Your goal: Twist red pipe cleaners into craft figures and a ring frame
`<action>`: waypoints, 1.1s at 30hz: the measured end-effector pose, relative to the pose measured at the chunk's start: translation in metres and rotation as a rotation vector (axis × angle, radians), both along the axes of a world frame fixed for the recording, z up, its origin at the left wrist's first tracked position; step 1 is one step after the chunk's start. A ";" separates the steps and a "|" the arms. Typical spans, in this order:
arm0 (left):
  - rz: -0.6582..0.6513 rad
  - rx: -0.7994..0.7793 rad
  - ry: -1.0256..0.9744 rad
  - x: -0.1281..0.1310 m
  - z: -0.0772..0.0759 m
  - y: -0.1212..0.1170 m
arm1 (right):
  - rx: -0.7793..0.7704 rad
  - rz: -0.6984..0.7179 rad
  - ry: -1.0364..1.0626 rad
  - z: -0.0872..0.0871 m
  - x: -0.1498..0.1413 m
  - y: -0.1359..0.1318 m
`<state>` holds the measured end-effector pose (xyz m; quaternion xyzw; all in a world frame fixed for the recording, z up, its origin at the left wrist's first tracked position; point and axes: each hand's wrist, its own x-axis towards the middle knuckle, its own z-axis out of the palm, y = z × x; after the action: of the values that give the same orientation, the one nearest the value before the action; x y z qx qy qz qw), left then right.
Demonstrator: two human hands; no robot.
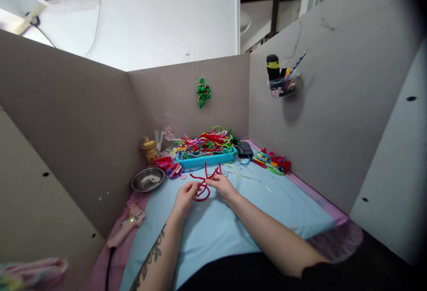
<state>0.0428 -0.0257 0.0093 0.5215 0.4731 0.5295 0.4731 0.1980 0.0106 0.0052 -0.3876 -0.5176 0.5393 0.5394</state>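
Observation:
Red pipe cleaners [203, 198], bent into loops with several loose ends sticking up, are held between my two hands above the blue cloth. My left hand [187, 195] pinches the left side of the looped part. From the right, my right hand [222, 186] grips the upper part where the strands cross, fingers pressed together. Just beyond my hands stands a blue tray [207, 160] heaped with many-coloured pipe cleaners [213, 142].
A metal bowl [148, 180] and a pink glue gun [128, 226] with a lit green light lie to the left. Colourful finished pieces [275, 163] and a dark phone-like device [245, 149] are at the right back. Grey panels [187, 104] enclose the table.

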 end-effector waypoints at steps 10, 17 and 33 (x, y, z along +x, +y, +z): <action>-0.052 -0.096 0.075 0.006 -0.005 -0.002 | -0.094 -0.070 0.190 0.000 -0.002 0.005; -0.080 -0.185 -0.054 0.006 -0.001 -0.005 | 0.002 -0.056 0.188 -0.002 -0.002 0.006; -0.197 0.399 0.668 0.013 -0.005 -0.010 | -0.348 0.034 0.453 0.001 0.000 0.006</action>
<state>0.0554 -0.0356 0.0040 0.7894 0.4364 0.3647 0.2311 0.1977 0.0169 0.0062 -0.3351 -0.2899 0.7018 0.5578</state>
